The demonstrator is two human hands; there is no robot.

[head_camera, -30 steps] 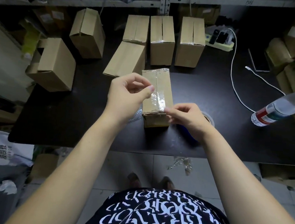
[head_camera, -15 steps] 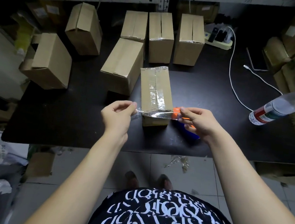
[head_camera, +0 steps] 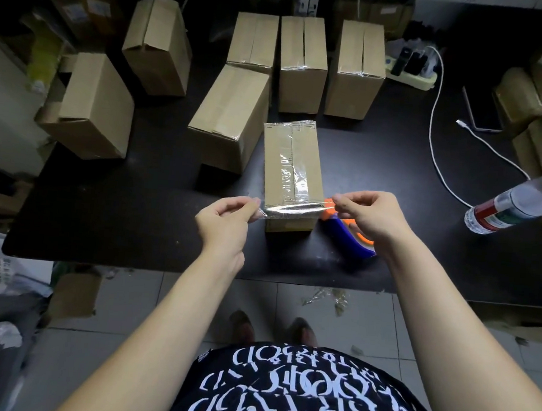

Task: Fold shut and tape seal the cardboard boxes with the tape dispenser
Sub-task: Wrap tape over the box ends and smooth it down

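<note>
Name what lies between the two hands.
Head view: a clear tape strip stretched from left hand to right hand, over the box.

water bottle (head_camera: 519,203), white cable (head_camera: 438,127), power strip (head_camera: 411,72)

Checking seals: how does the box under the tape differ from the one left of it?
The nearest brown cardboard box lies flat; the left brown cardboard box sits tilted. A clear tape strip, pinched by left hand and right hand, spans the nearest box; the left one is untouched. Both are folded shut.
</note>
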